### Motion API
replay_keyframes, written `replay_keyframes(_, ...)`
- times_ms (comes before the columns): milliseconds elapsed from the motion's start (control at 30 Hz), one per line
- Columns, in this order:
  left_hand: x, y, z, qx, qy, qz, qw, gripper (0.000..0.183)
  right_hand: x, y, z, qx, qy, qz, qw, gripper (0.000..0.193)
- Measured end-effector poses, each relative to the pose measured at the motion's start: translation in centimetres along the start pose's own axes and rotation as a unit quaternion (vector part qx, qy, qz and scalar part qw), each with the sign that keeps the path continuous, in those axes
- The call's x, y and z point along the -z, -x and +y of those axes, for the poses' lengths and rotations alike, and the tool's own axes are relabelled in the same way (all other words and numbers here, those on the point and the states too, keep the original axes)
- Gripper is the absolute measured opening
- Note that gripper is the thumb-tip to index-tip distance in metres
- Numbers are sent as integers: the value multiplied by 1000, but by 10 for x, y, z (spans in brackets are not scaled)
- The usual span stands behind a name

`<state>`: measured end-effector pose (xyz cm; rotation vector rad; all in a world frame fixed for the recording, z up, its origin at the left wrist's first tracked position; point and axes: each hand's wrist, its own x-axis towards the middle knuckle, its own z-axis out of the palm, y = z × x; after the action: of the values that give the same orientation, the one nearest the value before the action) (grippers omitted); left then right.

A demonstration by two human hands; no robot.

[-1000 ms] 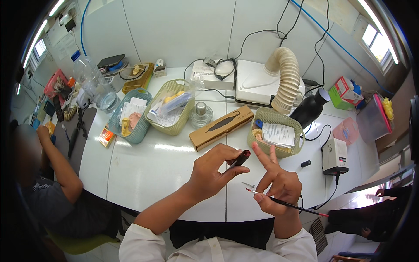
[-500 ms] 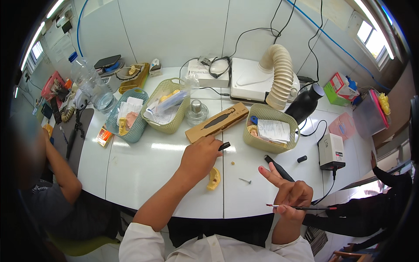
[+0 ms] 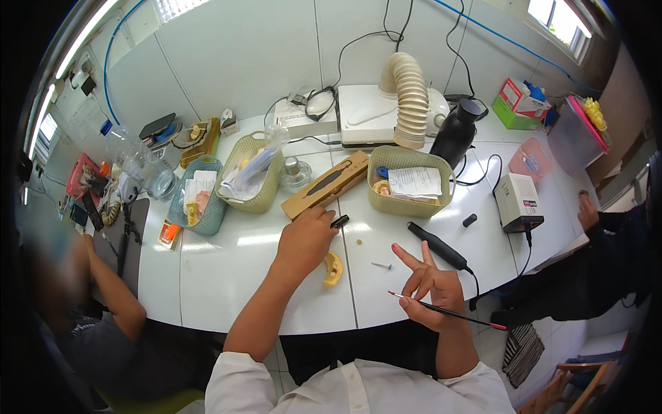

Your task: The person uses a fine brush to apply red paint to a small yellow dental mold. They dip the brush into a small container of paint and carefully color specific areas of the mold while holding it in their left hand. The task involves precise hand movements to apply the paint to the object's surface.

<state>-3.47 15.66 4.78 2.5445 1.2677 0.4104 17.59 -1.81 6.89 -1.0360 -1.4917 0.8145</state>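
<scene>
My right hand (image 3: 433, 293) pinches a slim paintbrush (image 3: 462, 315), dark with red ends, with two fingers stretched out above it. The brush tip points left over the table. My left hand (image 3: 303, 241) is curled, back upward, just in front of a long cardboard box (image 3: 325, 185). A short black cylindrical piece (image 3: 340, 221) sticks out from its fingers; the rest is hidden. Below that hand lies a curved yellow dental cast (image 3: 334, 269). Between the hands are a tiny yellowish piece (image 3: 359, 241) and a small metal pin (image 3: 381, 265). A black corded handpiece (image 3: 438, 246) lies beyond the right fingers.
Baskets of casts and papers, one blue (image 3: 207, 222) and two green (image 3: 258, 200) (image 3: 410, 205), stand behind. A glass jar (image 3: 296, 176), black bottle (image 3: 456, 131), hose machine (image 3: 365, 114), black cap (image 3: 469, 220) and white control box (image 3: 517, 201) surround them. People sit left and stand right.
The view has shifted. My right hand has come in toward the table's middle, and the brush now slants, tip higher. My left hand stays by the box with the black piece.
</scene>
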Motion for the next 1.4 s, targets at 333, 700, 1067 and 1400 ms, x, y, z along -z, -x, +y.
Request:
replay_keyframes(333,15,68,13,-80,66,-61,993,77,-24,46,12,-86,-74,0,994,19)
replay_keyframes(700,-17,84,31,-49,336,47,940,75,-8,80,16,-76,-240,-25,968,23)
replay_keyframes(1067,-48,98,35,13,318,98,943,79,16,184,40,-220,-401,233,858,15)
replay_keyframes(1400,-46,104,30,1,286,110,952,77,-5,170,70,-115,-390,260,876,18)
